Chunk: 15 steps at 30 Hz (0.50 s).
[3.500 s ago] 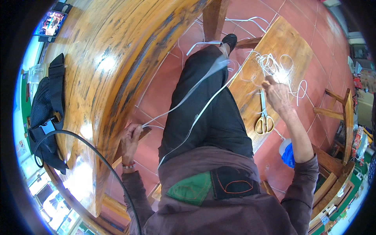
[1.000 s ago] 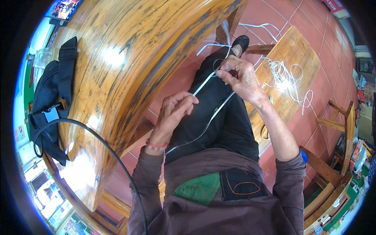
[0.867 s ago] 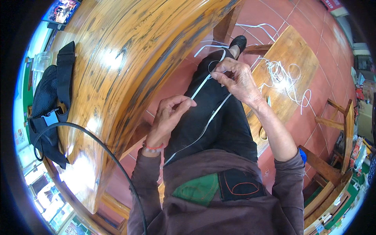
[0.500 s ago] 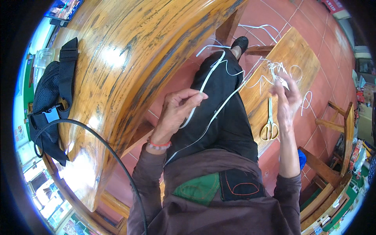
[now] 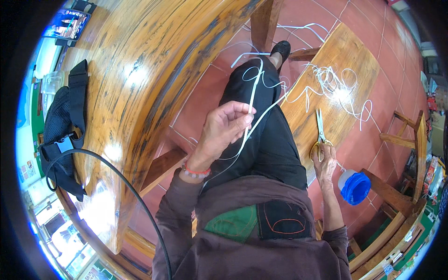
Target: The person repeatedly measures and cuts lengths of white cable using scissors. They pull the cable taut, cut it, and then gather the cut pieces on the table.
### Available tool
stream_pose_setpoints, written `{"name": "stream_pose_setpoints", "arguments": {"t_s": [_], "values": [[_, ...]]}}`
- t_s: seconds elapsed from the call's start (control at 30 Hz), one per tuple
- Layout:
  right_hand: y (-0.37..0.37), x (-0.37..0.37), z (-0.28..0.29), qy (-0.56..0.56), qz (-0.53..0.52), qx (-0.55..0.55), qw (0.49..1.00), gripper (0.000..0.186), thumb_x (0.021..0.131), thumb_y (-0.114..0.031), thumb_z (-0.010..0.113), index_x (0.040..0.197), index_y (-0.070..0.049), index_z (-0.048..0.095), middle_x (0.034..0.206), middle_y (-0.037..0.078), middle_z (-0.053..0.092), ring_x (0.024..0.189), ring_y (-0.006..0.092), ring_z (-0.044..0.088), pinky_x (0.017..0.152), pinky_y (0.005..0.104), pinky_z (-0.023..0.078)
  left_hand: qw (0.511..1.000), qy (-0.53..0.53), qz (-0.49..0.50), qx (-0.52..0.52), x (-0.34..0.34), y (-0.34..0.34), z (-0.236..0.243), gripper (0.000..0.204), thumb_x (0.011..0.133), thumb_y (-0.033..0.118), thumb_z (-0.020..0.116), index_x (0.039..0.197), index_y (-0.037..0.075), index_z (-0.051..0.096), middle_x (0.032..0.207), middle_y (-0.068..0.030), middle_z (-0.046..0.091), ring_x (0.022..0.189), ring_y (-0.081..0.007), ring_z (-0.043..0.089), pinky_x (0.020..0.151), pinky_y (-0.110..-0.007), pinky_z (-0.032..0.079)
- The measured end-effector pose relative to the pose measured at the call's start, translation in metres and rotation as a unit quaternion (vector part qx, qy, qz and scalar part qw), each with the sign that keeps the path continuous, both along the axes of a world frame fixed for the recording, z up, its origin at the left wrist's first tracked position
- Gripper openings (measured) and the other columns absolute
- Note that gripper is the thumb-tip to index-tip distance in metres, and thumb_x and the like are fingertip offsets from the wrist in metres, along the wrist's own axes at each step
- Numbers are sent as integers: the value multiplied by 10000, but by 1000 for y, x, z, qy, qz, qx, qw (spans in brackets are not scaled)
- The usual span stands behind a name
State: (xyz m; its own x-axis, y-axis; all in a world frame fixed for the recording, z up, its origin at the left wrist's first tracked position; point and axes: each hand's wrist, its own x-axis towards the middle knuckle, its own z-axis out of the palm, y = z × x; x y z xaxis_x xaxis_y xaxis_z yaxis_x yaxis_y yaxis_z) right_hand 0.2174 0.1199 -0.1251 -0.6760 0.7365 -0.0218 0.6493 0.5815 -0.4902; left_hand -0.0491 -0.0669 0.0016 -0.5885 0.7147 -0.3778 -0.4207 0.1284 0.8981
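Note:
My left hand (image 5: 226, 128), above my dark-trousered lap, pinches a flat white strip (image 5: 255, 88) between thumb and fingertips. The strip runs up toward my knee and also loops down under the hand. On the right, my right hand (image 5: 325, 168) has its fingers closed on the gold handles of a pair of scissors (image 5: 320, 126). Their blades point away from me, over a narrow wooden bench (image 5: 298, 112). Beyond the scissors lies a loose tangle of thin white strands (image 5: 329, 81) on the bench, with some hanging over its right edge.
A large glossy wooden table (image 5: 140, 84) fills the left side, bearing a black mesh strap bag (image 5: 60, 116) and a phone (image 5: 68, 24). A black cable (image 5: 119, 170) crosses from it. Beside my right wrist is a blue-lined container (image 5: 355, 188). A wooden chair (image 5: 410, 135) stands right.
My right hand has come down from the white strands to the scissors and taken their handles. The strands now lie on the bench. The left hand still pinches the strip.

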Motion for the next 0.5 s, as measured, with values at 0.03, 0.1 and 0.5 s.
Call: {"name": "stream_pose_setpoints", "arguments": {"t_s": [0.03,0.1,0.5], "values": [[0,-1,0,2,1,11,1000,178,724,-101,623,876,-28,565,918,153,543,815,323,542,679,389,447,1000,5,-1,-11,0,1,1,114,815,90,569,897,10,564,668,18,515,484,4,388,403,-135,282],[-1,-2,3,6,5,34,999,178,720,-102,624,872,-29,566,926,148,539,830,315,535,688,387,443,1000,13,-5,-13,1,-1,-3,126,817,88,564,914,7,558,677,13,525,491,0,410,406,-134,302],[6,3,-5,-4,-24,50,998,202,699,-93,604,884,-34,548,778,123,522,714,301,523,614,382,435,1000,-20,-24,5,-4,6,-6,171,850,140,533,966,13,541,652,-34,563,439,-18,452,384,-129,344]]}}
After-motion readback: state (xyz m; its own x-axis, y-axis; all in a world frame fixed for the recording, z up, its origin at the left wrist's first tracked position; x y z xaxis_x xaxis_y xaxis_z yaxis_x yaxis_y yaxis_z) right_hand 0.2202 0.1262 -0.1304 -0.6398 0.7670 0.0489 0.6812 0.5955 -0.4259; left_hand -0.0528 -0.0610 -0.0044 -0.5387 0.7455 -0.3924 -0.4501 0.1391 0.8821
